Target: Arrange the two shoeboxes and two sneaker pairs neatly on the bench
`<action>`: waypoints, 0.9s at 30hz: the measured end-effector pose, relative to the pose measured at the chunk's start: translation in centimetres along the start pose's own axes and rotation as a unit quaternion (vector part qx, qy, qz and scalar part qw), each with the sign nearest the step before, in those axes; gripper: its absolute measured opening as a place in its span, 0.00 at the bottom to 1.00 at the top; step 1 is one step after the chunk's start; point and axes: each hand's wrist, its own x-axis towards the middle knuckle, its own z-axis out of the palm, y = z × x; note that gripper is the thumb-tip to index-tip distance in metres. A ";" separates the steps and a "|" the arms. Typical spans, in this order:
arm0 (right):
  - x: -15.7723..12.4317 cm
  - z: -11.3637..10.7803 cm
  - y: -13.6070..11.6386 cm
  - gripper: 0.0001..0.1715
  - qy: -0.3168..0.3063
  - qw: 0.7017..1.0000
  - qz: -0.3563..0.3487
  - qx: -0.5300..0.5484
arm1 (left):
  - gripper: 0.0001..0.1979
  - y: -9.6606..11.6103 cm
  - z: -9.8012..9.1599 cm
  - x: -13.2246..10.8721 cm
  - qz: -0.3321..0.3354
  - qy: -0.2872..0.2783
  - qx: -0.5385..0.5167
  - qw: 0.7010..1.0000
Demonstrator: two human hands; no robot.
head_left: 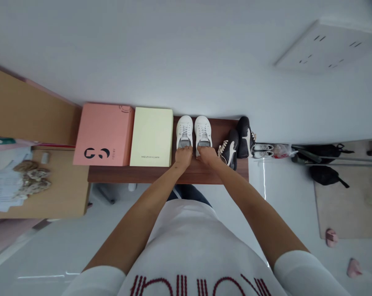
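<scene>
Two white lace-up sneakers stand side by side on a dark brown wooden shelf top (127, 174), toes toward the wall. My left hand (183, 158) is closed on the heel of the left white sneaker (184, 126). The heel of the right white sneaker (203, 127) is in the closed fingers of my right hand (207, 155). Just right of that hand is a dark sneaker (229, 149) with white laces, turned at an angle. Its mate, another dark sneaker (243, 137), sits behind it at the shelf's right end.
Left of the white pair lie a pale yellow box (152, 135) and a pink box (104, 133). A desk (65, 185) with papers and a scrunchie stands farther left. More shoes (263, 150), a rack with bags (324, 174) and pink slippers (331, 237) are at right.
</scene>
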 end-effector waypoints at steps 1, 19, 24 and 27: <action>0.1 0.1 -0.1 0.20 -0.002 1.000 -0.001 -0.014 | 0.10 0.0 0.1 0.0 0.003 0.000 0.009 1.000; -2.3 0.6 0.1 0.19 0.106 0.990 -0.037 -0.080 | 0.15 1.5 -2.4 -0.9 0.096 0.019 0.254 0.962; -4.9 1.0 4.9 0.18 0.239 0.971 -0.016 0.000 | 0.13 4.6 -1.7 -1.6 0.157 0.027 0.237 0.958; -7.0 1.6 9.2 0.17 0.299 0.952 0.017 0.058 | 0.11 6.5 0.6 -2.1 0.211 -0.004 0.210 0.955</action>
